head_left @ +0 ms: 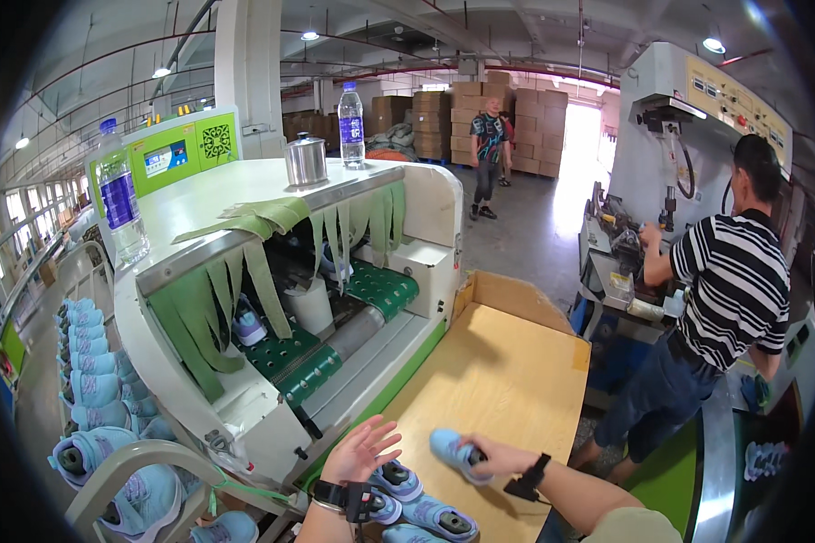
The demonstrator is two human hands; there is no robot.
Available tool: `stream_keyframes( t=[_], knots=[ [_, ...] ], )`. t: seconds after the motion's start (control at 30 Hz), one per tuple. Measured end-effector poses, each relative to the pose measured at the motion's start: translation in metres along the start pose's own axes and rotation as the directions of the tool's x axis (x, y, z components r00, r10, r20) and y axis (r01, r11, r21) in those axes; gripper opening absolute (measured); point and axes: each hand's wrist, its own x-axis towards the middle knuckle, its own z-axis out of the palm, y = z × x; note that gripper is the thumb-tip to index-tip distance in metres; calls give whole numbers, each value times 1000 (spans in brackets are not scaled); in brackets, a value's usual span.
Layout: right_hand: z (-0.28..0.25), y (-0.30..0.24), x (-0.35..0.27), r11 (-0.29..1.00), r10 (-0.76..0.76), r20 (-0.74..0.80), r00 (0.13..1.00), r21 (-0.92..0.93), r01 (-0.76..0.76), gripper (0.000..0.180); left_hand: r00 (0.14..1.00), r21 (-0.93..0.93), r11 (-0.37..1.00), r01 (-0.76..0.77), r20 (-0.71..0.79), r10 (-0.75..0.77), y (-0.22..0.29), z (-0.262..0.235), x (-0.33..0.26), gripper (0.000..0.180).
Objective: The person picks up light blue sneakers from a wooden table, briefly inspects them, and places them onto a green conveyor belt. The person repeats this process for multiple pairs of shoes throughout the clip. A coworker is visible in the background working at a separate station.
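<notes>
Closest to me, the person's left hand point(362, 450) is up with its palm bared and fingers spread, gripping nothing, just beside a cluster of shoes point(430, 514) at the near edge of the board. The right hand point(493, 459) has its fingers closed round the collar end of a blue shoe point(449, 450), toe pointing away to the left. That shoe is over the pale wooden board point(516, 362), a little apart from the cluster; whether its sole touches the wood, I can't tell from here.

I'd call this the placing or picking up of a single shoe, one-handed. The next move, I judge, calls for a steady right-hand hold and a free left hand, without knocking the neighbours.

To the left, more blue shoes stand along a rack point(95, 389). Past the board, a white machine point(426, 204) with a fringe of green strips has another shoe point(249, 323) on its perforated belt point(385, 288). Off to the right, a co-worker in stripes point(733, 281) faces other machinery; far back, cartons point(539, 127) are stacked.
</notes>
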Motion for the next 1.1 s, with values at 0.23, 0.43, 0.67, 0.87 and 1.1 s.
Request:
stream_keyframes(
  t=[0.23,0.43,0.67,0.87,1.1],
  knots=[
    [71,-13,-52,985,-138,-204,969,-127,113,59,1000,-5,1000,12,5,-12,-7,-4,2,45],
    [77,-32,-57,993,-37,-308,951,-122,-1,59,1000,-5,1000,31,5,-31,-9,0,6,43],
    [78,-42,-60,992,-11,-325,946,-122,-30,56,999,-22,999,32,-14,-32,-9,-1,4,42],
    [78,-43,-61,990,3,-331,944,-130,-49,55,999,-20,1000,17,-31,-18,-5,7,-1,40],
    [78,-45,-62,985,-20,-340,940,-167,-39,55,999,-27,1000,12,-40,-14,-5,7,-2,41]
  ],
)
